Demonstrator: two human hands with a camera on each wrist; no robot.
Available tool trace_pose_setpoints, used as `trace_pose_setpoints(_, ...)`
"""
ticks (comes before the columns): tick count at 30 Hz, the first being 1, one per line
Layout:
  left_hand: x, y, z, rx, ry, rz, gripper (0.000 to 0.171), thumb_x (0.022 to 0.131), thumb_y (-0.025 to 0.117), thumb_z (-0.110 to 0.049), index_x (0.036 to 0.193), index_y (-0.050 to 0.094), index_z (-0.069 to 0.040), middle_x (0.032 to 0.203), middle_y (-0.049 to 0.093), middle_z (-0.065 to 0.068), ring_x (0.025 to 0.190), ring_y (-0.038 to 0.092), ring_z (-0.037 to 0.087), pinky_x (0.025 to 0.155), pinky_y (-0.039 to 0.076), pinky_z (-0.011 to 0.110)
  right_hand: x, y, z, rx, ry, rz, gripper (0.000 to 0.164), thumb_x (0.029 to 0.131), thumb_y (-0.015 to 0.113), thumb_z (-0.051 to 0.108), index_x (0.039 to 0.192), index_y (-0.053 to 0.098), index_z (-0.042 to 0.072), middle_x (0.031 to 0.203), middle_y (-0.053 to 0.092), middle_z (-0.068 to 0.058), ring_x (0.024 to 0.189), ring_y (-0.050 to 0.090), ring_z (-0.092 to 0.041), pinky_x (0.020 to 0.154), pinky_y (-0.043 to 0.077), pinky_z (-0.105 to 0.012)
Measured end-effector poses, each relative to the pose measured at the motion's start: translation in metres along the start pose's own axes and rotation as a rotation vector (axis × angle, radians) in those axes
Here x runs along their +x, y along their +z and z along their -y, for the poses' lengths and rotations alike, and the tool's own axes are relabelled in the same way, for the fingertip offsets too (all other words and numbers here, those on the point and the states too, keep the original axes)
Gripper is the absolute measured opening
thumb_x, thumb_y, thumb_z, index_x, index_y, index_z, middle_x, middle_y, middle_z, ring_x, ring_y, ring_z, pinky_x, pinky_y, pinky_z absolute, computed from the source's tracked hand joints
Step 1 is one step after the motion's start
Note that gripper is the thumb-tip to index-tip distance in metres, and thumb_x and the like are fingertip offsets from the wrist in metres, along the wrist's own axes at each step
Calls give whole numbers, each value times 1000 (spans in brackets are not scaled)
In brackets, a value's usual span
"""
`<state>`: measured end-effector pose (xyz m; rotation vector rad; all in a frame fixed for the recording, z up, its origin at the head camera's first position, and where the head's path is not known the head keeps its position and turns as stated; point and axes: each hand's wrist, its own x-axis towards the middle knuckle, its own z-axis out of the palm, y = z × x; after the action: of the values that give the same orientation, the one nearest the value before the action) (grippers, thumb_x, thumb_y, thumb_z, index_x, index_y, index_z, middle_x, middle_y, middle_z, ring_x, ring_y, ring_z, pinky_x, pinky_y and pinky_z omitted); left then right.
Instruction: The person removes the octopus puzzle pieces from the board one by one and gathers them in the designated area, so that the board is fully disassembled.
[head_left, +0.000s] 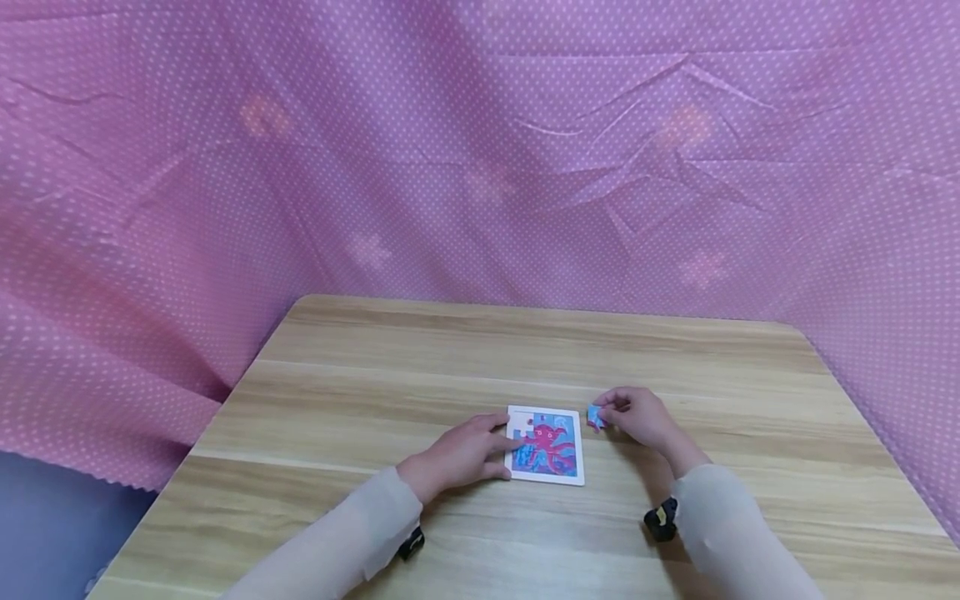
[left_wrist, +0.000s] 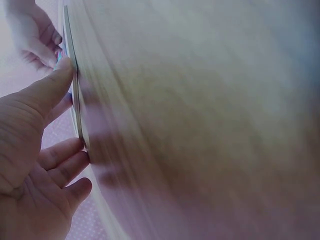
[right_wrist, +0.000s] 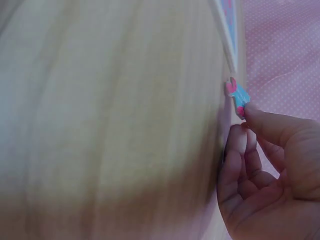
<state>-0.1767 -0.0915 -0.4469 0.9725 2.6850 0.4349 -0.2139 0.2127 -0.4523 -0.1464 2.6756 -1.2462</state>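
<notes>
A square jigsaw puzzle (head_left: 542, 445) with a white frame and a pink octopus on blue lies on the table. Its upper left part shows bare white backing. My left hand (head_left: 472, 451) rests at the puzzle's left side, fingers spread along the frame, one reaching onto the picture. In the left wrist view, that hand's thumb (left_wrist: 62, 70) and fingers touch the frame's thin edge. Just right of the puzzle, my right hand (head_left: 636, 417) pinches a blue and pink puzzle piece (head_left: 596, 417) between thumb and fingers. The piece (right_wrist: 239, 97) appears tilted in the right wrist view.
The wooden table (head_left: 360, 358) has rounded far corners. A pink dotted cloth (head_left: 450, 167) hangs behind it and along both sides. Dark wrist devices (head_left: 662, 521) sit at both sleeve cuffs.
</notes>
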Motion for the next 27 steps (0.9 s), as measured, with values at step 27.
trace_pose_setpoints(27, -1, 2, 0, -24, -21, -17, 51, 85, 69, -42, 133, 58, -28, 150, 34, 6, 136, 33, 26, 109, 31, 41, 4, 11, 10, -46, -42, -135, 20, 90, 67, 14, 105, 64, 2, 94, 65, -7, 92, 62, -26, 82, 52, -40)
